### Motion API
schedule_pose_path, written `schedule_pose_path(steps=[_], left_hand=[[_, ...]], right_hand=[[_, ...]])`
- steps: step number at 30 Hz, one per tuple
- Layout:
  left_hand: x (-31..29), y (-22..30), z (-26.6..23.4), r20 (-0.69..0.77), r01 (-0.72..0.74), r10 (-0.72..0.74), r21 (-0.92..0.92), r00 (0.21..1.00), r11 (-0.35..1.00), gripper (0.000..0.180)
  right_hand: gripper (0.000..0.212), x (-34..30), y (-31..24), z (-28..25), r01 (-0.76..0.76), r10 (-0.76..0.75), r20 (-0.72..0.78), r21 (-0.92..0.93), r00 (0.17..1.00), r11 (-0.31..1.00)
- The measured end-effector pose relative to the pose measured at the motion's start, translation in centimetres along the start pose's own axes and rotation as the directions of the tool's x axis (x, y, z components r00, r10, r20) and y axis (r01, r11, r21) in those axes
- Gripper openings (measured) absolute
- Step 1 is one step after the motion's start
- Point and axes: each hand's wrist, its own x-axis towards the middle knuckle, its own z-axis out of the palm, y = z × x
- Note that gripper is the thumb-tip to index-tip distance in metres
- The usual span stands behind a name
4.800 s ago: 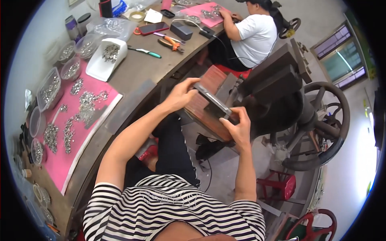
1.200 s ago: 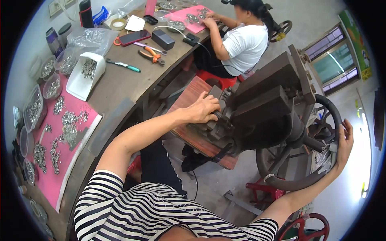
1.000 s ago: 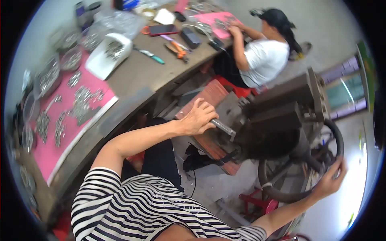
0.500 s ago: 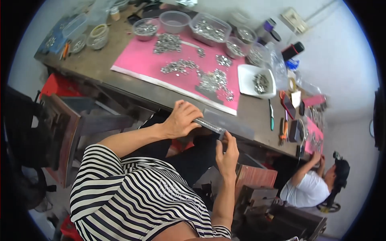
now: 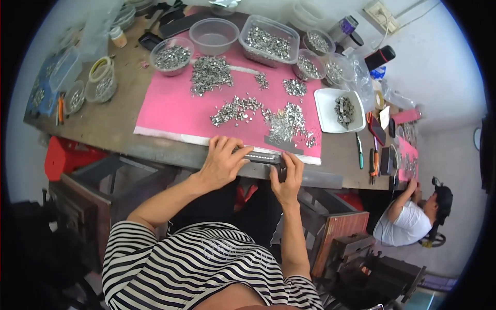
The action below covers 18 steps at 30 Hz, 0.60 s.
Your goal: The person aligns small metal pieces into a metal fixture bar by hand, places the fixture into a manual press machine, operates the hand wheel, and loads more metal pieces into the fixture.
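Note:
Between my hands is a narrow dark strip (image 5: 261, 157) with a row of small silvery pieces along it. My left hand (image 5: 221, 163) pinches its left end, and my right hand (image 5: 287, 180) grips the right end between thumb and fingers. The strip is nearly level, at the front edge of a pink sheet (image 5: 168, 103) on the workbench. Loose piles of small metal pieces lie on the sheet: a dense pile (image 5: 212, 75), a scattered one (image 5: 236, 110) and a mixed heap (image 5: 285, 123) just beyond my right hand. What exactly the pieces are is too small to tell.
Along the back stand an empty clear bowl (image 5: 214, 36), a filled bowl (image 5: 172, 56) and a filled rectangular tub (image 5: 271, 42). A white tray (image 5: 325, 114) holds metal pieces at the right, beside a teal-handled tool (image 5: 360, 152). A co-worker (image 5: 405, 222) sits farther right.
The strip has gone from slanting down rightward to nearly level and now overlaps the sheet's front edge. Both hands still hold it. The whole view has shifted and turned slightly.

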Motion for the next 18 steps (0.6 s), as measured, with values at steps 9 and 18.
schedule_pose_path(steps=[9,18], left_hand=[[1.4,-0.6,0.9,-0.035,0.069,-0.07,-0.033,0.997,0.997,0.026],[0.6,0.8,1.8,-0.135,0.037,-0.031,0.046,0.99,0.998,0.029]], right_hand=[[0.065,0.3,-0.2,1.0,0.024,-0.033,-0.063,-0.131,0.997,0.991],[0.063,-0.2,0.1,1.8,0.066,-0.081,-0.095,-0.152,0.992,0.986]])
